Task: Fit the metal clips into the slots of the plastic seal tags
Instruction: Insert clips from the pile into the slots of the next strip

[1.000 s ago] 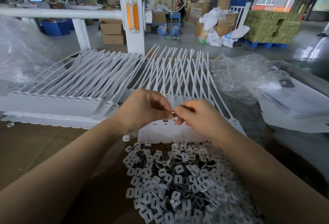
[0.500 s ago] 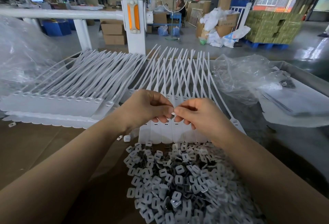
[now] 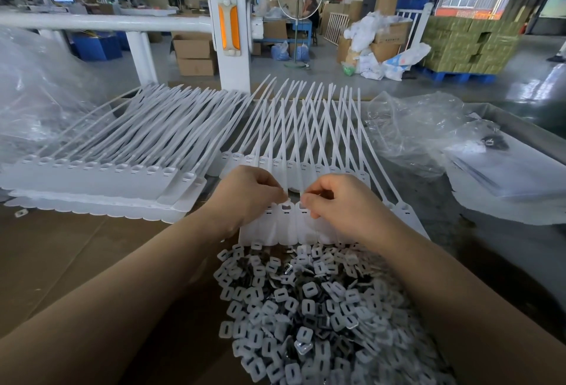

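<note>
Both my forearms reach forward over the heap of clips (image 3: 321, 317), wrists nearly level, knuckles up and backs of the hands toward the camera. My left hand (image 3: 248, 193) has its fingers curled under, thumb and forefinger meeting at the top edge of the strip of seal tags (image 3: 288, 225) just in front of me. The grip there is tight and nearly closed, but I cannot tell whether it has a clip in it or only the tag's edge. My right hand (image 3: 337, 197) mirrors it, fingers folded down, thumb tip pressing at the slot end of the neighbouring tag, the two hands almost touching with one thin tail between them. What, if anything, that grip pinches is hidden under my fingers.

The strip lies flat on the worktop (image 3: 76, 256), its long white tails fanning away from me. The clips sit piled right against its near edge, below my wrists. A second stack of tags (image 3: 101, 182) rests to my left, and crumpled clear plastic bags (image 3: 413, 130) lie to the right.
</note>
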Tool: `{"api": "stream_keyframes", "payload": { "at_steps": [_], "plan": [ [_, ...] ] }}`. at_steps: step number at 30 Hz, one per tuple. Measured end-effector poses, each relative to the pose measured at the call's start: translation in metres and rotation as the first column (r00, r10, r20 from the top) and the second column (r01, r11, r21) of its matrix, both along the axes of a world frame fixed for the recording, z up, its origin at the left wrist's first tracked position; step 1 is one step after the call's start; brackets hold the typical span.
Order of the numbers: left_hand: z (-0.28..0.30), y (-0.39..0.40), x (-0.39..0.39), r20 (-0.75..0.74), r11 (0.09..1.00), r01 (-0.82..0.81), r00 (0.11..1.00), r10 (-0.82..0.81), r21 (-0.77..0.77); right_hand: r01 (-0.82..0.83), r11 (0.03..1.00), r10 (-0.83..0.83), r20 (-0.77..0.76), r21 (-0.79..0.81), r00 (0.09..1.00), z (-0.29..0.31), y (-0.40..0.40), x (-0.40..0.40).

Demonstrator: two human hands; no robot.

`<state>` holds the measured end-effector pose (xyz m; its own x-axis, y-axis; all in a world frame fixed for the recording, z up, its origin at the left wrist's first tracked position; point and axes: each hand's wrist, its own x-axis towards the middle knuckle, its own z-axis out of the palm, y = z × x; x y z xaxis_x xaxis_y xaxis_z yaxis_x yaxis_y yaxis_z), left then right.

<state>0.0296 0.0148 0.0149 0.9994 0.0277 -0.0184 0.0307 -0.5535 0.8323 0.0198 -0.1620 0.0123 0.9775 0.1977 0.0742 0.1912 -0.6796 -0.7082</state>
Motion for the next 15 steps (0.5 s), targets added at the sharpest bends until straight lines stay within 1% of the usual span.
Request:
{"api": "stream_keyframes", "payload": {
  "at_steps": [7,15],
  "plan": [
    [-0.0018,-0.0037,0.004,-0.048,0.998,-0.046,0.998,0.048,0.038,-0.009,0.999,0.009,0.004,-0.051,1.0,-0.002,0.0001,0.0021],
    [-0.0038,-0.0042,0.0069,-0.122,0.997,-0.056,0.991,0.062,0.052,-0.009,0.999,0.009,0.002,-0.052,1.0,-0.0028,0.0,0.0028]
  ]
}}
